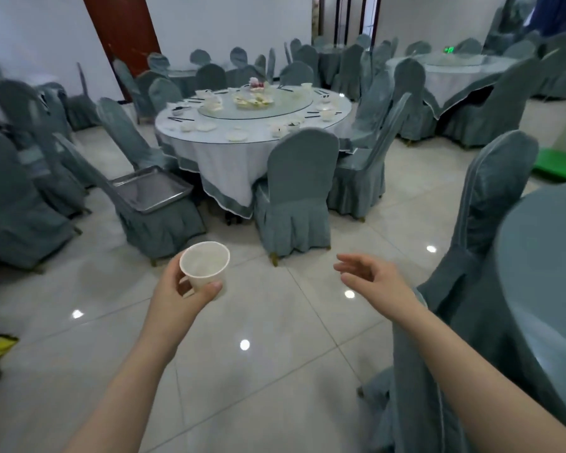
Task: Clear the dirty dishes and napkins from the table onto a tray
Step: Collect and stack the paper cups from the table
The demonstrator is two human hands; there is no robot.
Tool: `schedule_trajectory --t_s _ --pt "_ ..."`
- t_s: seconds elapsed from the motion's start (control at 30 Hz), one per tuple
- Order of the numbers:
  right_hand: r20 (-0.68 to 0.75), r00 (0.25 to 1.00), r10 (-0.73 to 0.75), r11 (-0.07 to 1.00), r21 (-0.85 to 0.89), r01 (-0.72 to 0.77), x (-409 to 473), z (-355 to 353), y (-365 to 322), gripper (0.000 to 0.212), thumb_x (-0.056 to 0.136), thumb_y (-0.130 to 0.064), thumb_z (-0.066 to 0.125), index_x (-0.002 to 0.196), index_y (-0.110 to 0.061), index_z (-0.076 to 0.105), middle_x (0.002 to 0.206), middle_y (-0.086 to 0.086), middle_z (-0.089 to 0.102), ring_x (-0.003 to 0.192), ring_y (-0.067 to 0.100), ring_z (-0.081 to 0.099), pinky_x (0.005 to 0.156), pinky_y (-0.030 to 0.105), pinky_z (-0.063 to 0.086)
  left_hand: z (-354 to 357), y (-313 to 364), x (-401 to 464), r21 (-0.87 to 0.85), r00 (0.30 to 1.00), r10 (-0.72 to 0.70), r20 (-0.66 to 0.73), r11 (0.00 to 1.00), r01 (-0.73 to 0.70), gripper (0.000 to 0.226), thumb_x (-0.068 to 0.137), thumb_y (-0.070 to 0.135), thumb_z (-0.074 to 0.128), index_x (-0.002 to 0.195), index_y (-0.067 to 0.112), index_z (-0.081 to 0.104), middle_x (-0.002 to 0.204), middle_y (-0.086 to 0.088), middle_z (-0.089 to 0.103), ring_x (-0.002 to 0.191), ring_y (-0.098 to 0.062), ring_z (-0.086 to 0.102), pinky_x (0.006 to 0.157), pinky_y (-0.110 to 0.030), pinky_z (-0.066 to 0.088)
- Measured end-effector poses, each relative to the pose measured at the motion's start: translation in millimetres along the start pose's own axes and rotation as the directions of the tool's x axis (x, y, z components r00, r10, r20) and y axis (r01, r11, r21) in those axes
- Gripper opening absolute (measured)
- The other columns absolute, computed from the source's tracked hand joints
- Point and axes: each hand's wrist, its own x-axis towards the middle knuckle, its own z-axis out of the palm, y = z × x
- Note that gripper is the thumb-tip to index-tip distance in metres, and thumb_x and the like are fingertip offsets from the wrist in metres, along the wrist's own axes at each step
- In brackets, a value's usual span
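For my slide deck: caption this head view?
Left hand holds a paper cup; dirty round table and tray ahead.

Grey-green covered chairs (296, 188) ring the room, a green crate (557, 163) lies far right

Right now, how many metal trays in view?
1: a rectangular silver metal tray resting on the seat of a grey-green covered chair, left of the round white-clothed dining table. Others may be hidden behind chairs.
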Motion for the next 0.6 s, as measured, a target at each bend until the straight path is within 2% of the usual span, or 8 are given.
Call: schedule_trajectory --t_s 0.13,0.27,0.4,0.5,0.6 --pt "0.014 0.999 0.035 0.999 -0.031 -0.034 40 12 7 0.031 0.088 -0.012 0.064 0.116 -0.024 0.061 0.106 -0.01 0.069 0.1 0.001 0.064 0.087 0.018 0.051 0 -25 43 -0.004 0.997 -0.071 0.009 0.997 0.071 0.063 0.058 0.035 0.077 0.116 0.043 0.055 0.116 0.012 0.063 0.108 -0.009 0.059 0.087 -0.031 0.049" --pt "-0.03 0.996 0.087 0.996 0.001 -0.087 92 3 22 0.026 0.089 -0.008 0.063 0.112 -0.019 0.063 0.104 -0.005 0.071 0.098 0.003 0.065 0.086 0.017 0.052 25 -37 110 -0.012 0.995 -0.081 0.058 0.997 0.082 0.056 0.062 0.03 0.076 0.111 0.047 0.056 0.111 0.018 0.065 0.107 -0.007 0.06 0.084 -0.026 0.048" --pt "-0.048 0.991 0.124 0.992 0.021 -0.123 157 -29 39 0.025 0.09 -0.009 0.063 0.112 -0.021 0.062 0.105 -0.007 0.07 0.096 -0.003 0.064 0.081 0.011 0.051 69 -33 198 -0.004 0.991 -0.007 0.136 1.0 0.008 0.056 0.067 0.025 0.078 0.116 0.042 0.057 0.115 0.014 0.065 0.106 -0.003 0.06 0.088 -0.028 0.048" --pt "-0.117 0.982 0.148 0.986 0.091 -0.138 208 -69 49 0.026 0.091 -0.009 0.061 0.115 -0.02 0.062 0.106 -0.006 0.071 0.1 0.003 0.066 0.083 0.018 0.052 113 -31 264 -0.017 0.985 0.031 0.168 0.999 -0.029 0.052 0.076 0.011 0.078 0.113 0.041 0.057 0.114 0.014 0.066 0.105 -0.002 0.061 0.087 -0.027 0.049" --pt "-0.2 0.968 0.149 0.985 0.114 -0.128 251 -106 59 0.027 0.091 -0.01 0.061 0.115 -0.022 0.062 0.106 -0.007 0.072 0.101 0.004 0.065 0.079 0.015 0.051 162 -33 320 -0.028 0.972 0.039 0.23 0.999 -0.034 0.052 0.078 0.008 0.075 0.121 0.031 0.057 0.116 0.011 0.066 0.107 -0.006 0.061 0.09 -0.029 0.048"
